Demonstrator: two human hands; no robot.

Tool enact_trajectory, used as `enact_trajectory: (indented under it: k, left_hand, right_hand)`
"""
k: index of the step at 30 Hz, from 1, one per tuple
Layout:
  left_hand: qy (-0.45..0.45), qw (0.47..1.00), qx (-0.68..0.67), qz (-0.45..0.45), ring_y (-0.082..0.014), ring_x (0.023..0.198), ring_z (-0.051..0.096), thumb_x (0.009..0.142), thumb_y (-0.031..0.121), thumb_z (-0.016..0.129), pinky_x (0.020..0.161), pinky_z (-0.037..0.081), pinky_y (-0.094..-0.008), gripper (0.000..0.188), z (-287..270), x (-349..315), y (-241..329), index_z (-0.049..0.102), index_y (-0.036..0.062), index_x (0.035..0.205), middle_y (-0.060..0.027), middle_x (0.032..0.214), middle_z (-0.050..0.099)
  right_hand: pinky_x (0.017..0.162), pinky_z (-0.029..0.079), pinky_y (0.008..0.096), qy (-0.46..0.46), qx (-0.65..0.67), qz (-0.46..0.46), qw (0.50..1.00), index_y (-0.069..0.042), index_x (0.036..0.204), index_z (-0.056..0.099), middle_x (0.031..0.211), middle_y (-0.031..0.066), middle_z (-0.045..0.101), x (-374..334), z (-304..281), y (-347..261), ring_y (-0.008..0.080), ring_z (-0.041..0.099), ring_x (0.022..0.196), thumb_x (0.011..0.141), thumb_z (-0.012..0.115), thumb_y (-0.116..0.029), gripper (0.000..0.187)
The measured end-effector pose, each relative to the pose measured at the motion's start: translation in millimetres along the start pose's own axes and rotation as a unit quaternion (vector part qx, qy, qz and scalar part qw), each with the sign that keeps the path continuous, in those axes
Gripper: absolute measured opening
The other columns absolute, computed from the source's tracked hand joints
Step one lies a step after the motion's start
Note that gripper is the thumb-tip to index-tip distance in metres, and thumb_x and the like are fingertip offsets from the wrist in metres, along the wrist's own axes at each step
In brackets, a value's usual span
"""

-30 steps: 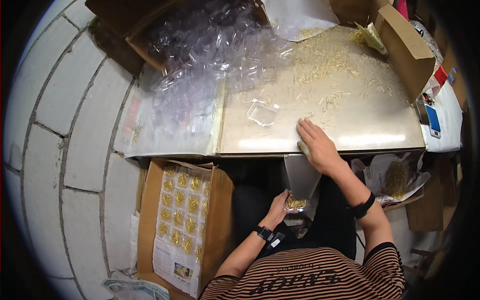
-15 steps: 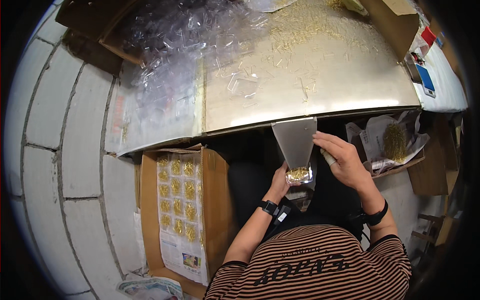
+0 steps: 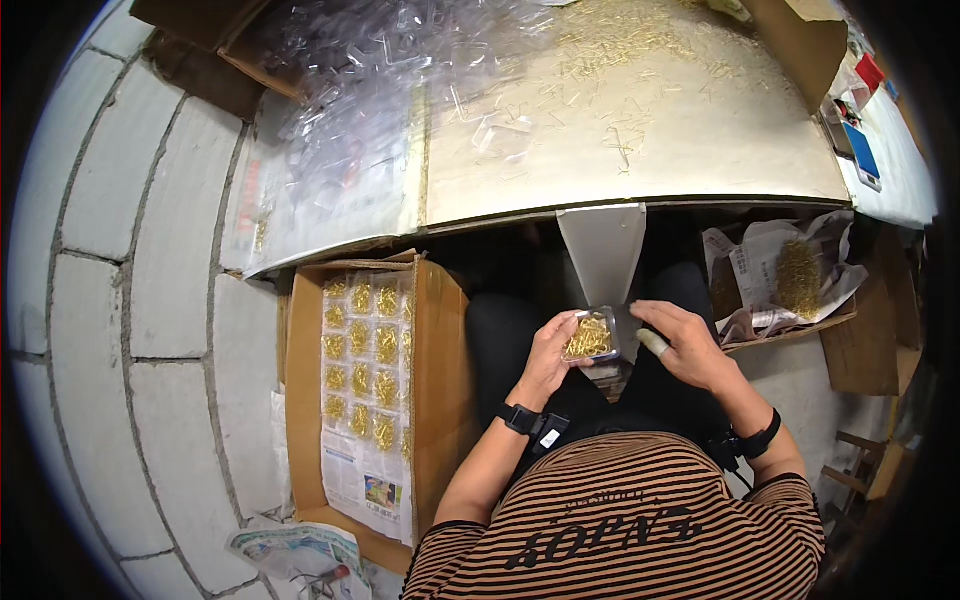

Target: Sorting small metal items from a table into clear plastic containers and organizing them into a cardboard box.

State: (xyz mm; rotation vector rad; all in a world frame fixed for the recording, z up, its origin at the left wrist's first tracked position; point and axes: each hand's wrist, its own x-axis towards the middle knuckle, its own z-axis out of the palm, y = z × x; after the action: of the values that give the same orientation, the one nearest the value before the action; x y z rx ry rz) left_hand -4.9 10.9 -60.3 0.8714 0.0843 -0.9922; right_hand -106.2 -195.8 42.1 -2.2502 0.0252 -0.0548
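My left hand [image 3: 545, 358] grips a small clear plastic box [image 3: 592, 338] by its left side, above my lap. Thin gold-coloured metal pieces, some of them bent like hooks, fill the box. Just right of it my right hand [image 3: 688, 345] is open, its fingers stretched toward the box and holding nothing; a pale cover wraps one digit. A grey metal chute [image 3: 603, 250] hangs from the table's front edge, its narrow lower end just beyond the box.
On the table [image 3: 700, 160] lie scattered gold pieces and a heap of clear plastic boxes [image 3: 390, 70]. A cardboard carton [image 3: 440, 400] at left holds rows of filled boxes. At right, a paper-lined carton [image 3: 735, 285] holds a gold pile. A blue-screened device [image 3: 860, 152] lies far right.
My left hand has brought the filled box away from the chute's lower end, toward me. My right hand has come off the chute's side and lower, beside the box. The view has shifted slightly.
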Motion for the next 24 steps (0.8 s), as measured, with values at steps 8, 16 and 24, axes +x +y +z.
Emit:
enact_trajectory:
  k: [8,16,24]
  left_hand:
    - [0.032,0.994,0.002,0.107,-0.0151,0.088,0.065,0.099,0.031,0.044,0.072,0.058,-0.0299,0.034,40.0,-16.0,13.7,0.053,0.0022,0.116,-0.0082,0.101,0.062]
    - [0.027,0.995,0.022,0.089,-0.015,0.077,0.067,0.1,0.025,0.042,0.058,0.059,-0.0301,0.027,33.3,-27.3,13.9,0.053,0.0039,0.112,-0.0063,0.095,0.063]
    - [0.036,0.994,0.012,0.102,-0.0166,0.08,0.067,0.1,0.028,0.04,0.059,0.06,-0.0304,0.032,38.2,-33.9,19.0,0.052,0.0023,0.116,-0.0086,0.099,0.064]
  right_hand:
    - [0.109,0.027,0.0503,-0.001,-0.076,-0.106,0.992,-0.003,0.132,0.046,0.14,0.0149,0.042,30.0,41.3,-22.1,0.0306,0.029,0.137,0.081,0.067,-0.029,0.061]
    - [0.109,0.027,0.051,-0.036,-0.135,-0.133,0.981,-0.006,0.13,0.049,0.14,0.0115,0.044,24.1,42.7,-23.0,0.0279,0.031,0.137,0.085,0.059,-0.012,0.047]
    - [0.107,0.03,0.0491,0.007,-0.115,-0.165,0.98,-0.005,0.125,0.052,0.137,0.0116,0.047,21.6,26.0,-26.4,0.0299,0.037,0.133,0.082,0.065,-0.019,0.046]
